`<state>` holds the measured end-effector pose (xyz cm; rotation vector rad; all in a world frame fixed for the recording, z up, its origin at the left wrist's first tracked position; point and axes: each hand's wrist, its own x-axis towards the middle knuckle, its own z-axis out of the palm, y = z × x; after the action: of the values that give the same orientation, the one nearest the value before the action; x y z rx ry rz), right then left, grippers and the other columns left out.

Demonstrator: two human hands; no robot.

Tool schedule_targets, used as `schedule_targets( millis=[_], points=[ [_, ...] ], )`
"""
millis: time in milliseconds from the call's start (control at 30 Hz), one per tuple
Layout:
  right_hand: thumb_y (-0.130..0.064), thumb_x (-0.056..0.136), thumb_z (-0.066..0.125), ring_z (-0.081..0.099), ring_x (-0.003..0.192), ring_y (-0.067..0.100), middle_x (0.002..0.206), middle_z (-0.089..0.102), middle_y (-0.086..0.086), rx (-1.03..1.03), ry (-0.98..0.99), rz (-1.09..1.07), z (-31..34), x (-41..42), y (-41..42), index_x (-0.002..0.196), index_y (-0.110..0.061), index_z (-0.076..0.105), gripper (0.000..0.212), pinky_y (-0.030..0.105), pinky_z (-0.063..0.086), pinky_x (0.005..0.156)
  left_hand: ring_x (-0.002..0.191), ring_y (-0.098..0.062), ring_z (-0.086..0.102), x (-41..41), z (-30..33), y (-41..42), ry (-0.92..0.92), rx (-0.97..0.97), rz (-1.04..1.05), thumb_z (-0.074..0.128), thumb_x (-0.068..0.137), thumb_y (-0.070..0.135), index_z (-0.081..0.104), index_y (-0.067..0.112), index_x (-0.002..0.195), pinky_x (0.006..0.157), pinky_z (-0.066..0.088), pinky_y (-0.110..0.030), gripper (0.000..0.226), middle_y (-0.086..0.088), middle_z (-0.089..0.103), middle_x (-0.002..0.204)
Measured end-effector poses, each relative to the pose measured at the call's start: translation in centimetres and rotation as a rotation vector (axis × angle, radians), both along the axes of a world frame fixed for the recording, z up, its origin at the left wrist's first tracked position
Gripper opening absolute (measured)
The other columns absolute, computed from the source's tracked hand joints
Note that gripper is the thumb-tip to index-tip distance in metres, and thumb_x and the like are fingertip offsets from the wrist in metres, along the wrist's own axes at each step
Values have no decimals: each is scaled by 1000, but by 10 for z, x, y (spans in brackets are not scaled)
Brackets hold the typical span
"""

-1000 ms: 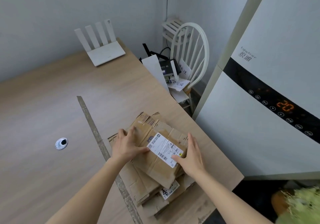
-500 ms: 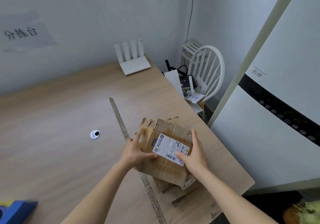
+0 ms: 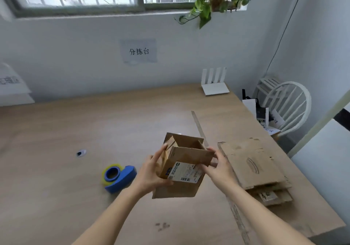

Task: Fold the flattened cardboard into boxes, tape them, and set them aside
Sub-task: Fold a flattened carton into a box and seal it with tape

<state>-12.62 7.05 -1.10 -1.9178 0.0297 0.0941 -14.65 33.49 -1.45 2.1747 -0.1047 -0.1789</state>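
I hold a small brown cardboard box (image 3: 180, 172) with a white shipping label above the wooden table (image 3: 75, 131). It is spread open into a square tube with its top flaps up. My left hand (image 3: 151, 170) grips its left side, and my right hand (image 3: 217, 167) holds its right edge. A stack of flattened cardboard (image 3: 253, 167) lies on the table to the right of the box. A blue tape dispenser with a yellowish roll (image 3: 118, 176) lies on the table to the left of my hands.
A white router (image 3: 215, 85) stands at the table's far right corner. Beyond the right edge is a white chair (image 3: 287, 108) holding devices and papers, and a white appliance (image 3: 325, 165) stands near it. A small round grommet (image 3: 81, 152) sits in the tabletop at left.
Both hands lifted the top flat box off the stack, carried it left and opened it into a tube. The view swung up and left, showing the tape dispenser and window.
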Motion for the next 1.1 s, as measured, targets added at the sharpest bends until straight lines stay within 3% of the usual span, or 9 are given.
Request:
schedule_targets(
  millis=[200,400,467,567,633,767,933,1033,1100],
  points=[
    [-28,83,83,66,108,15,114,66,-16,-39,61,80,-23,-35,67,112,-34,60,38,31,62,84,110,-6,56,-54,-32,69,-12,44,38,90,55,44,26,63,145,96,53,-33,112,13,52,120],
    [-19,92,74,68,105,12,105,71,-9,-129,46,58,-64,-42,88,91,-31,65,15,3,46,64,107,-2,58,-71,-87,78,4,93,138,89,63,28,22,70,143,90,55,-30,112,17,49,114],
    [-17,91,74,67,106,11,110,68,-13,-165,49,83,-82,-48,88,90,-32,66,17,5,49,69,106,-5,58,-75,-102,77,-6,157,176,88,67,27,18,72,142,86,54,-28,112,17,47,115],
    [-15,91,74,64,107,8,112,65,-19,-239,3,140,-102,-50,88,88,-35,65,22,21,57,83,101,-11,58,-80,-121,78,-13,168,281,86,74,31,22,64,145,86,53,-30,102,13,46,117],
    [-20,89,75,62,106,3,110,65,-20,-315,-60,213,-107,-50,93,89,-37,62,21,28,58,84,103,-14,58,-82,-129,80,-15,155,344,84,79,29,26,61,145,89,52,-32,93,9,47,119],
    [-46,84,76,61,101,-5,101,66,-24,-324,-89,240,-109,-47,101,95,-43,57,22,20,54,79,110,6,52,-84,-139,83,-25,6,380,83,79,39,39,62,140,89,44,-16,79,16,47,121],
    [-48,88,71,61,97,-1,101,60,-25,-316,-73,282,-111,-39,102,98,-34,68,17,23,52,74,121,-2,52,-81,-139,86,25,-184,438,63,76,75,61,52,127,102,50,-36,57,14,49,126],
    [-49,87,72,59,89,-1,97,55,-19,-326,-1,294,-111,-36,107,95,-29,67,23,25,49,74,114,-8,59,-82,-138,86,35,-230,499,63,77,74,65,48,113,94,56,-45,45,13,53,120],
    [-47,83,76,58,85,1,96,56,-16,-356,8,297,-111,-36,110,103,-35,62,28,24,46,72,111,-2,56,-86,-140,87,6,-151,520,71,82,60,59,53,111,91,56,-41,31,19,55,118]
  ],
)
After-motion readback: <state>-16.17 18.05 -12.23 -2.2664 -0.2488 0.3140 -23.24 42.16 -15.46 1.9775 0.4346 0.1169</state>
